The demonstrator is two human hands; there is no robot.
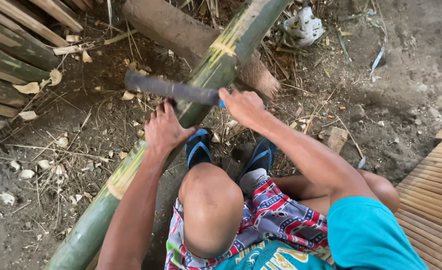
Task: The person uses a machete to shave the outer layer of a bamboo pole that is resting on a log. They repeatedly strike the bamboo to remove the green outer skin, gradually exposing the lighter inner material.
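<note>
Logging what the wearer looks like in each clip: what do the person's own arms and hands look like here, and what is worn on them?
Both hands are bare: no gloves, rings or watch show on the left hand or the right hand. The left forearm is uncovered as far as the frame shows. The right arm is bare up to a short plain turquoise fabric sleeve at the upper arm.

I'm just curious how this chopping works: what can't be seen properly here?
Head view:
- Blade: motion-blurred, edge unclear.
- Its handle: hidden inside the right hand.
- Bamboo pole: both ends cut off by the frame.
- Left hand: fingers curl over the pole, tips hidden.
</note>
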